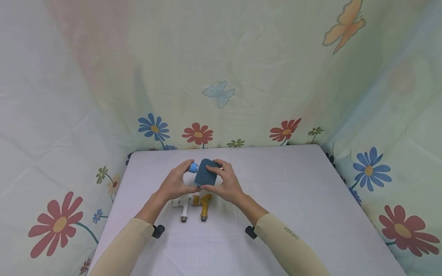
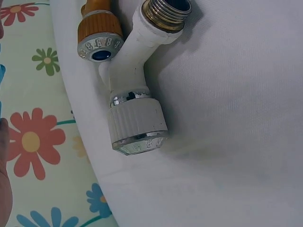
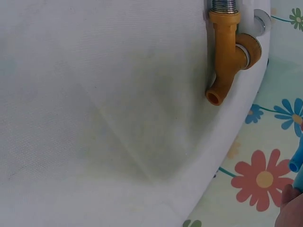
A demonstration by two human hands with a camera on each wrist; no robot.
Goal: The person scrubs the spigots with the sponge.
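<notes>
Raised over the table, my left hand [image 1: 174, 184] grips a light blue tap, its round knob [image 1: 193, 167] showing at the fingertips. A dark blue, flat block with rounded corners [image 1: 206, 174] covers most of that tap in the head view. My right hand [image 1: 228, 186] holds this block from the right, fingers across its face and thumb at its lower edge. At the right wrist view's edge, the blue spout [image 3: 296, 163] pokes out beside the thumb. Beneath the hands lie a white tap [image 2: 130, 71] and an orange-yellow tap [image 3: 225, 52], both with threaded metal ends.
A white cloth covers the table [image 1: 283, 184]. Flower-printed curtains [image 1: 241, 57] enclose its back and sides. Dark wrist-camera mounts [image 1: 158, 231] stick out inward from both forearms.
</notes>
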